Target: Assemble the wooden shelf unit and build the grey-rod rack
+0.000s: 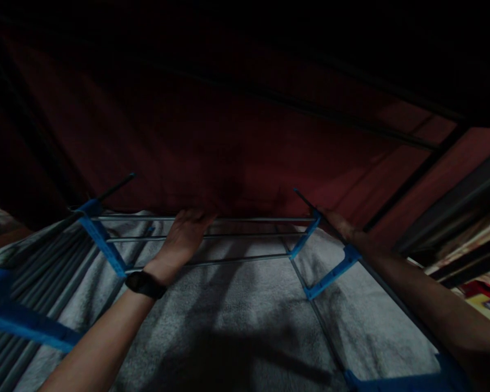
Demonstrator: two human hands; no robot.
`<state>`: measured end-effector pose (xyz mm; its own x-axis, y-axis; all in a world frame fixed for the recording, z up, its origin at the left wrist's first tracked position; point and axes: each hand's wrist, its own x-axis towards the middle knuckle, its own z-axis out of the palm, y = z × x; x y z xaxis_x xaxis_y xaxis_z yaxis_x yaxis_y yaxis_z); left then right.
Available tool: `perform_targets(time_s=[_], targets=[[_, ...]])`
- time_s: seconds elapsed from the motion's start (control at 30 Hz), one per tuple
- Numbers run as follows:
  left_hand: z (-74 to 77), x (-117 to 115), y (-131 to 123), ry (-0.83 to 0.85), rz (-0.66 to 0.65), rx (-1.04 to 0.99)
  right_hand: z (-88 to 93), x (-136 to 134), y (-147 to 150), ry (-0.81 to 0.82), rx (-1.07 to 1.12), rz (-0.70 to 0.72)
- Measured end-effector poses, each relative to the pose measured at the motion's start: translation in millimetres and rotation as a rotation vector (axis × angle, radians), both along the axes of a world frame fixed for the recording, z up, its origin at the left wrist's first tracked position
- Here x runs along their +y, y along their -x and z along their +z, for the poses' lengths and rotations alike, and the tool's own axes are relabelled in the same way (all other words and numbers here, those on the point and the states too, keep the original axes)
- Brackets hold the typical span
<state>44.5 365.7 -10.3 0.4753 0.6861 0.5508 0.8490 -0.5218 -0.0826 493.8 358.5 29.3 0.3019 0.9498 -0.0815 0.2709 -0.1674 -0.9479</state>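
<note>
A dark red cloth (237, 158) hangs over the far side of a drying rack with grey metal rods (245, 219) and blue plastic joints (102, 242). My left hand (185, 231), with a black watch (145, 284) on the wrist, reaches to the cloth's lower edge above the top rods, fingers curled on the cloth. My right hand (335, 223) stretches to the rack's far right corner by a blue joint (330, 275); its fingers are hidden in the cloth's shadow. A grey-white towel (237, 316) lies spread beneath the rods.
The scene is very dim. More rack rods (28, 261) fan out at the left. Dark bars (433, 163) slant at the right, with a bright red and yellow thing (488, 299) at the far right edge.
</note>
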Motion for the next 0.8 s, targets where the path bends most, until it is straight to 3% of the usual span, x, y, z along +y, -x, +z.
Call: perform_targets(time_s=[0.8], targets=[[7.1, -2.7, 7.3, 0.032, -0.002, -0.013, 5.7, 1.0, 19.1, -0.044, -0.205, 0.053]])
